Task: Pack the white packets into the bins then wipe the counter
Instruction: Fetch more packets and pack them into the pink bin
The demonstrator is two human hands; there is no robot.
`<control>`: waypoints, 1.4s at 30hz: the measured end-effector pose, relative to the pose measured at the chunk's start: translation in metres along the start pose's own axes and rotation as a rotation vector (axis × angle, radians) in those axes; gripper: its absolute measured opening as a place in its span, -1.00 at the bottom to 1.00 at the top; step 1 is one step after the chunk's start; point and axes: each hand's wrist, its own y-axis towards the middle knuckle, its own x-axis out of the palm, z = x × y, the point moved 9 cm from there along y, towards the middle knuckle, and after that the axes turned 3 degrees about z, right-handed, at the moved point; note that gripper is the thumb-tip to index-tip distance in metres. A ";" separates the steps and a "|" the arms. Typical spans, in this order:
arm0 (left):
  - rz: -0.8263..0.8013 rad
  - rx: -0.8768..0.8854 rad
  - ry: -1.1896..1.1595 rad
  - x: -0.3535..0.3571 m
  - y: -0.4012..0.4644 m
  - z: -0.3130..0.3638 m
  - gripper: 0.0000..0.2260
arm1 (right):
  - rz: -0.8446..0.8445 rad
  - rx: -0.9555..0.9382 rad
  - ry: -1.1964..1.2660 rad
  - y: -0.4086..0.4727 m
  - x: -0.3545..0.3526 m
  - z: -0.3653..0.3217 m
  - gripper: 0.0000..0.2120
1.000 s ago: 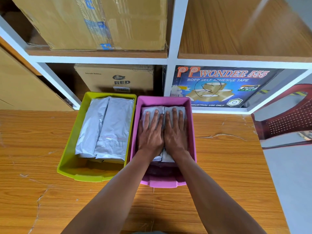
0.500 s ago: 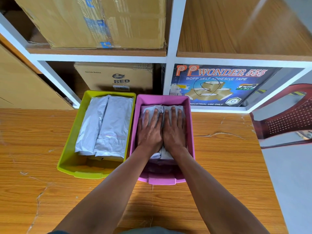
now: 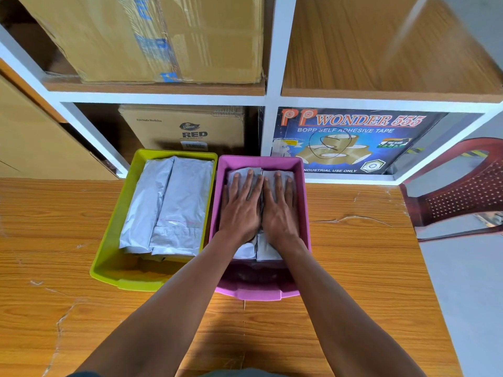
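1. Centre of frame: pink bin [image 3: 304, 202] on the wooden counter [image 3: 68, 240], holding white packets [image 3: 268, 247] in a stack; the packets' near ends poke out below both wrists.
2. Left hand [image 3: 241, 206] lies flat, palm down, fingers straight and slightly spread, pressing the left packet in the pink bin.
3. Right hand [image 3: 280, 208] lies flat the same way on the right packet; the two hands sit side by side, index fingers nearly touching. Neither hand curls round anything.
4. Left of centre: green bin [image 3: 114, 240] touching the pink bin's left wall, filled with more white packets [image 3: 174, 202] lying lengthwise.
5. Counter surface: orange wood grain with pale scratches and cracks at lower left and right of the bins.
6. Upper frame: white shelf frame [image 3: 272, 99] with wood-lined compartments; large cardboard box [image 3: 163, 36] upper left, smaller carton marked "RED" [image 3: 190, 126] behind the green bin, blue adhesive tape box [image 3: 348, 140] behind the pink bin.
7. Right edge: dark red plastic chair [image 3: 462, 191] on grey floor [image 3: 468, 295].
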 end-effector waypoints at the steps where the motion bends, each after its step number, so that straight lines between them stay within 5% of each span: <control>1: -0.029 -0.013 0.012 0.005 0.000 -0.001 -0.31 | -0.021 -0.004 -0.038 0.000 0.004 0.000 -0.42; 8: -0.104 -0.075 0.001 0.005 -0.002 0.000 -0.40 | -0.034 0.017 -0.091 -0.001 0.012 0.005 -0.35; 14: 0.068 -0.043 -0.010 -0.031 0.001 0.007 -0.41 | 0.024 0.049 0.059 -0.003 -0.008 -0.001 -0.42; 19: -0.108 0.003 0.061 0.007 0.003 -0.002 -0.40 | 0.026 0.051 0.096 -0.008 0.005 0.005 -0.42; 28: -0.178 -0.095 -0.037 -0.004 0.002 0.002 -0.45 | -0.031 0.043 0.012 -0.003 0.010 0.006 -0.28; 33: -0.049 -0.074 -0.059 -0.019 -0.015 0.004 -0.34 | 0.085 0.042 0.114 -0.013 -0.017 -0.001 -0.42; 42: -0.028 0.006 0.084 0.002 -0.045 0.010 -0.41 | -0.031 0.060 0.055 -0.031 0.008 0.002 -0.33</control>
